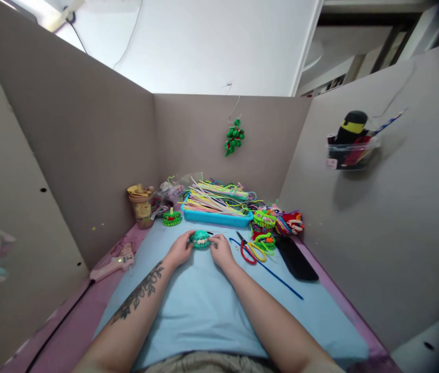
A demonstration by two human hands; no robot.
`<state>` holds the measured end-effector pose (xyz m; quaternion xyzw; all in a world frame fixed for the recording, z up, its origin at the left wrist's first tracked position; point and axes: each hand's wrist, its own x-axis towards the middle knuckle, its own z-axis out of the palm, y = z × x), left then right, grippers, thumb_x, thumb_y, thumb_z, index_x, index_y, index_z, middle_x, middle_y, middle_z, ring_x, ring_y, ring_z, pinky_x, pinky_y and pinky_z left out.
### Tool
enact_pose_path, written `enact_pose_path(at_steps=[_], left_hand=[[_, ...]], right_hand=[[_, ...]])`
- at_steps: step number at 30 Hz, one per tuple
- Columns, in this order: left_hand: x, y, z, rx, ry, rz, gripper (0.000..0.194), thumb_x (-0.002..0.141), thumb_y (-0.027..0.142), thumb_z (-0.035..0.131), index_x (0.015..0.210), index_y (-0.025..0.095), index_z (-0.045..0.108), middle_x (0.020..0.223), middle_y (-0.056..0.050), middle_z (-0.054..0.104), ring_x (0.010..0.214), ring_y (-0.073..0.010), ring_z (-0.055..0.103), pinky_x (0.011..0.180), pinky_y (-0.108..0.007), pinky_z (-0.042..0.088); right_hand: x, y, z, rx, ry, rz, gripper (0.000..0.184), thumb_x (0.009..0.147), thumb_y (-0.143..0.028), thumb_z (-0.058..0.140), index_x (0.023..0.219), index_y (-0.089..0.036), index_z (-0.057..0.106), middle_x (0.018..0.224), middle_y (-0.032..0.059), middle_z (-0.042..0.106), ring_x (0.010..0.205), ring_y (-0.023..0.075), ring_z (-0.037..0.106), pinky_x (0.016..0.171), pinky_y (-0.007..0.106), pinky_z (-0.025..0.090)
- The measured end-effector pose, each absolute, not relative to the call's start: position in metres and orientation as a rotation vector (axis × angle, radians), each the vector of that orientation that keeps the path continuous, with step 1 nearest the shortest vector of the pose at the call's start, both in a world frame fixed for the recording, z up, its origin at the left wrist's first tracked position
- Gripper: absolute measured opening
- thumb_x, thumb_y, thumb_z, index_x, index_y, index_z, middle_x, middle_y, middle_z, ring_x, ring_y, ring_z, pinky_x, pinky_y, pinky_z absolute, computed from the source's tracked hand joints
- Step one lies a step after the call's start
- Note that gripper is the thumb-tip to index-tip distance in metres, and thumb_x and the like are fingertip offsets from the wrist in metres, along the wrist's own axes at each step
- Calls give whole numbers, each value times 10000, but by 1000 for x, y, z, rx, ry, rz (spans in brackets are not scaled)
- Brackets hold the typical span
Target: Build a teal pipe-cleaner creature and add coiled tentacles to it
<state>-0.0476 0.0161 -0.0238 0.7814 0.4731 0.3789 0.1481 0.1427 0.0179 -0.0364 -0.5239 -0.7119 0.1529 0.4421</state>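
A teal fuzzy craft [200,237] with a pale row along its front, seemingly shaped from pipe cleaners, sits between my hands over the light blue cloth. My left hand [181,249] grips its left side with thumb and fingers. On the opposite side, the fingertips of my right hand [221,249] pinch its right edge. Just right of that hand lie scissors [253,251] with one red and one yellow handle. A dark blue pipe cleaner [277,276] stretches diagonally across the cloth beside them.
Behind the hands stands a blue tray [217,217] heaped with pipe cleaners. A green craft [171,218] and a cup [142,206] are to its left. Colourful crafts [281,221] and a black phone-like slab [296,259] lie right. A pink glue gun [114,265] rests left. Grey panels enclose the table.
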Motion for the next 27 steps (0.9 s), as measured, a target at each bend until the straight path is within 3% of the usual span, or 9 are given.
enact_pose_path(at_steps=[13,27], left_hand=[[-47,14,-20,2222,1366,1050,495,731,78,453,1222,137,473,1235,-113,560,1145,-223,522,1005,-388,396],[-47,17,-25,2353,1373,1116,474,761,126,479,1235,142,458,1269,-130,517,1192,-233,467,1034,-436,361]], right_hand=[[141,18,-38,-1267,-1784,406,431,659,-1,454,938,-205,712,969,78,575,962,216,540,900,347,438],[146,15,-31,-1200,-1745,357,356,702,-37,449,903,-186,702,928,79,606,922,206,572,883,338,454]])
